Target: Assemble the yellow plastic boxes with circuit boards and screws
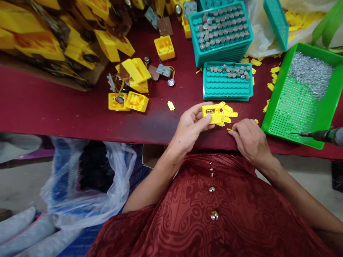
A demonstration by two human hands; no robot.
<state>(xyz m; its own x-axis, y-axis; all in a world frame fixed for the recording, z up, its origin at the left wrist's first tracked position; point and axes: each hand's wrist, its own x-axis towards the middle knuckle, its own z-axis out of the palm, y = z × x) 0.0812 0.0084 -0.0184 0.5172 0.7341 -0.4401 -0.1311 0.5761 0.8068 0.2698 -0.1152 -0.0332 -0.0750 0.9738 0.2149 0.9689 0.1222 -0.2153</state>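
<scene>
My left hand is closed around a small yellow plastic case. Its battery compartment faces up, with silvery button cells showing in the opening, and my thumb presses on its lower edge. Just to the right, my right hand pinches a small yellow battery cover between thumb and fingertips, a short way above the red table. Several more yellow covers lie in a loose pile between the two hands, partly behind the case.
Beyond my hands sits a teal tray of button cells, with a stack of teal trays behind it. At right, a green basket holds small screws; a screwdriver juts over it. Yellow cases with wired parts lie left.
</scene>
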